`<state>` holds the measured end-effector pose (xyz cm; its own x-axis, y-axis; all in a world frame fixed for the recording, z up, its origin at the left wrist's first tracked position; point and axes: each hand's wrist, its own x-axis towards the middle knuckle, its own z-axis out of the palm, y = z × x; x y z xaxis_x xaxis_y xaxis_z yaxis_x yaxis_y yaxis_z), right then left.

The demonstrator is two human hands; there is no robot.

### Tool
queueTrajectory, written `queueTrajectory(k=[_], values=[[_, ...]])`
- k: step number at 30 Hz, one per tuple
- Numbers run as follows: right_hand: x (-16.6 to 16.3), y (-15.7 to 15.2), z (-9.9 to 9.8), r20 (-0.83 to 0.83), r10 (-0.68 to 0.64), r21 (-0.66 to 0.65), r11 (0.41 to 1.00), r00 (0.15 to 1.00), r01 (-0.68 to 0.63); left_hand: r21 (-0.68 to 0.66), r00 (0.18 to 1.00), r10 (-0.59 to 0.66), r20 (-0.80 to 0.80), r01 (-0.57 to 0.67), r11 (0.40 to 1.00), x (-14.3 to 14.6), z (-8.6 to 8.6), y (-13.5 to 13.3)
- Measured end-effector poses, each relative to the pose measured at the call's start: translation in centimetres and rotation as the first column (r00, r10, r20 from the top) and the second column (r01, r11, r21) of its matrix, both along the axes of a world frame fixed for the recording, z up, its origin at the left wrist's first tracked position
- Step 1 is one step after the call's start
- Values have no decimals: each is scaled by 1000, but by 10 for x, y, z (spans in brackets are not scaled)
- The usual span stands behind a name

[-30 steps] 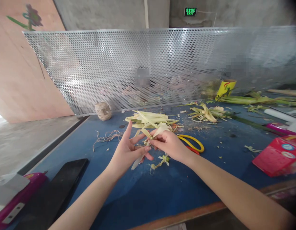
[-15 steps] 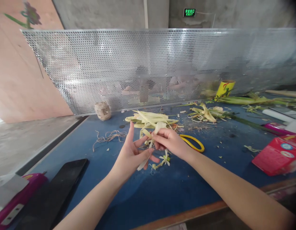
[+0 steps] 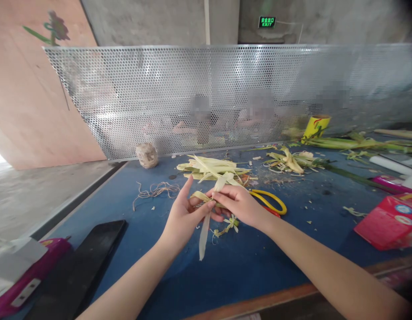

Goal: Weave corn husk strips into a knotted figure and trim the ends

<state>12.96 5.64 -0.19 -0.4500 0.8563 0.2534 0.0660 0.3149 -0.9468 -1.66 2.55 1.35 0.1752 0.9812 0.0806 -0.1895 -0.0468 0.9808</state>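
My left hand (image 3: 183, 215) and my right hand (image 3: 239, 203) meet above the blue table, both pinching a pale strip of corn husk (image 3: 204, 240). One end of the strip hangs below the fingers; another part stands up above my right hand. The left thumb and fingertips close on it at the crossing, and the right thumb and forefinger grip it close by. Just beneath lies a small knotted husk piece (image 3: 233, 223) with petal-like ends. Behind the hands is a pile of husks (image 3: 209, 166). Yellow-handled scissors (image 3: 282, 208) lie beside my right wrist, partly covered.
A black phone (image 3: 93, 249) and a purple-and-white device (image 3: 22, 278) sit at left. Brown twine (image 3: 157, 190) and a wrapped lump (image 3: 146, 155) lie farther back. At right are a red box (image 3: 389, 221) and more husks (image 3: 289, 160). A perforated metal screen (image 3: 152, 98) borders the back; people sit beyond.
The hands have drawn closer together around the husk strip. Its lower end now hangs longer and straighter below the fingers. The whole view has shifted slightly.
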Motion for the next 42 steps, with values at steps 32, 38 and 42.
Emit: queueTrajectory(k=[32, 38, 42], values=[[3, -4, 6, -17, 118, -141, 983, 993, -119, 15, 993, -103, 57, 103, 995, -7, -4, 4], [9, 0, 4, 69, 170, -102, 981, 983, -163, 53, 974, -225, 20, 224, 973, -10, -6, 4], [8, 0, 2, -32, 153, -55, 986, 988, -155, 24, 981, -195, 9, 195, 981, -8, -2, 1]])
